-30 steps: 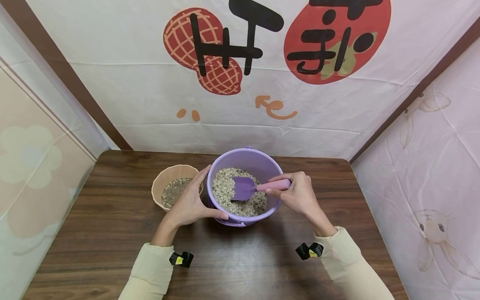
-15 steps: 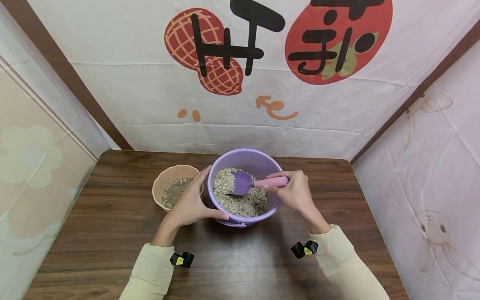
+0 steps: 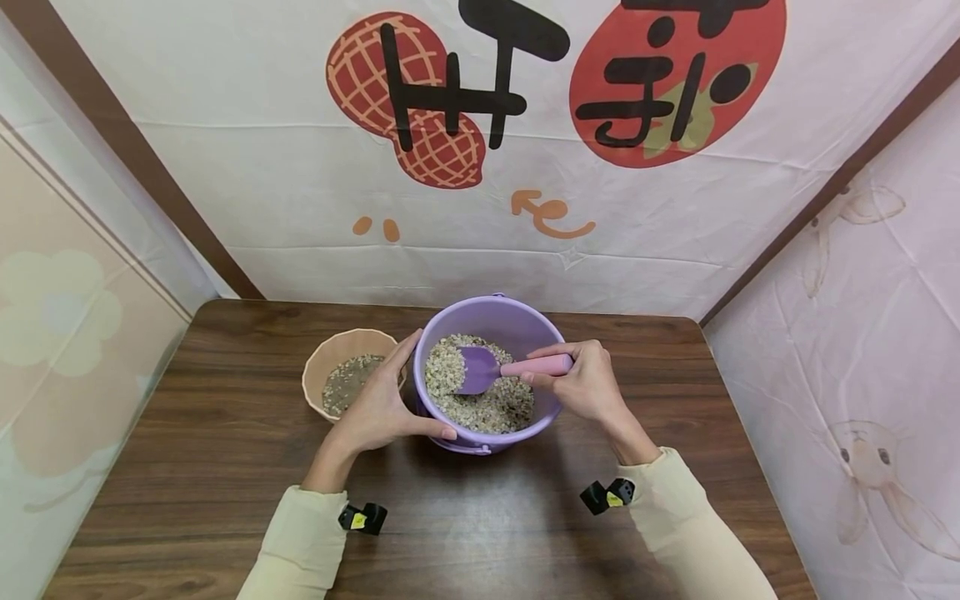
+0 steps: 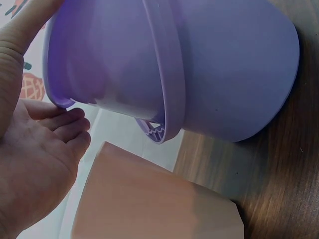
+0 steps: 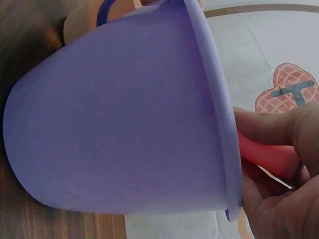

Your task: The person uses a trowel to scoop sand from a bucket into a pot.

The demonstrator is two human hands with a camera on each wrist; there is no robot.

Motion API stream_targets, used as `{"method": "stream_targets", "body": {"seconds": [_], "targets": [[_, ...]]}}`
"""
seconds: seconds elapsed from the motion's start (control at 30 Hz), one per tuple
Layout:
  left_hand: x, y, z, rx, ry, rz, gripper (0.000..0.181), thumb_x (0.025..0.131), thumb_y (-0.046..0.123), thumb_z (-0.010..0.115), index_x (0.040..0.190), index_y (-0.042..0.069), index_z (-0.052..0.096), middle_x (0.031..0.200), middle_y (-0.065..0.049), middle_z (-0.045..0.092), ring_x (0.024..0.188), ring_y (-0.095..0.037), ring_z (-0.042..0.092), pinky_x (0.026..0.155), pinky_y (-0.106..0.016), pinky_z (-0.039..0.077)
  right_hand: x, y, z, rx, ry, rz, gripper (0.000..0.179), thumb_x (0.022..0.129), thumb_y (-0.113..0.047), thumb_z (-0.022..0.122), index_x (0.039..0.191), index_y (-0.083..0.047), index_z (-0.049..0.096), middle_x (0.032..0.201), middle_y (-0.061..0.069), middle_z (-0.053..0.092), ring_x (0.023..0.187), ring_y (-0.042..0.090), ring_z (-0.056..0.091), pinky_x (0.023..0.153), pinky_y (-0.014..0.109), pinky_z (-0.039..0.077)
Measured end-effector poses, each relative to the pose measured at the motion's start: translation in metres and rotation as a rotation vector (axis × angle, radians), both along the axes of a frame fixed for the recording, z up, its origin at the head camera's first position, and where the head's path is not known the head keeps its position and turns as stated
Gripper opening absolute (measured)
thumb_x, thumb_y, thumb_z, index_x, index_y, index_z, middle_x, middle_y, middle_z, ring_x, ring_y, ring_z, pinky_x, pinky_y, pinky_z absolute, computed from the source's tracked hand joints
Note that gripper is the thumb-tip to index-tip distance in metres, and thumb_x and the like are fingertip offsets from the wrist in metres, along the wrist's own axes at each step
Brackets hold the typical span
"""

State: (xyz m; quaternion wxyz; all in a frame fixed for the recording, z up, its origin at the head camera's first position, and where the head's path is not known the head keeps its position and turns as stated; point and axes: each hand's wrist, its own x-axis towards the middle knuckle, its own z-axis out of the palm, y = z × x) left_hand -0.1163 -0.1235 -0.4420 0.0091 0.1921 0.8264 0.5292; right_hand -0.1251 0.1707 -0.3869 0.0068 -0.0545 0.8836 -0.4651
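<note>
A purple bucket [image 3: 525, 318] stands upright on the table, partly filled with pale, speckled grain-like bits [image 3: 487, 412]. My left hand [image 3: 378, 411] holds its rim from the left, thumb at the front and fingers farther back; the left wrist view shows the fingertips at the rim [image 4: 59, 102]. My right hand [image 3: 588, 385] grips the pink handle [image 3: 542, 365] of a small shovel at the bucket's right side. The purple shovel blade [image 3: 478, 372] lies inside the bucket, its front edge in the bits. In the right wrist view the bucket wall hides the blade.
Left of the bucket, partly behind my left hand, stands a peach-coloured tub [image 3: 318, 367] with a grey bottom and some scattered bits. Both rest on a dark wooden table [image 3: 247, 467]. A printed cloth wall [image 3: 300, 208] rises behind the table's back edge.
The shovel has shifted left within the bucket, and its front edge has gone into the bits, heaping them at the left. My right hand moved slightly left with it. My left hand stayed put.
</note>
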Motion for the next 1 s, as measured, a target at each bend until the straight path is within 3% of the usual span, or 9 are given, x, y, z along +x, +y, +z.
{"method": "stream_targets", "body": {"seconds": [0.53,1.0], "targets": [[0.001,0.000,0.001,-0.003,0.009,-0.003,0.139,0.048,0.044,0.103,0.161,0.015,0.027,0.158,-0.006,0.039,0.143,-0.025,0.036,0.119,-0.054,0.025,-0.001,0.001,0.000,-0.102,-0.082,-0.009,0.026,0.076,-0.020,0.091,0.099,-0.010,0.082,0.088,0.005,0.077,0.077,0.015,0.065,0.061,0.028,0.055],[0.000,0.000,0.001,-0.007,0.011,0.002,0.140,0.047,0.044,0.103,0.161,0.015,0.027,0.158,-0.006,0.038,0.143,-0.024,0.036,0.119,-0.052,0.026,0.009,0.017,-0.005,-0.369,-0.121,-0.058,0.036,0.077,-0.009,0.090,0.109,0.000,0.077,0.096,0.012,0.077,0.089,0.018,0.072,0.074,0.028,0.059]]}}
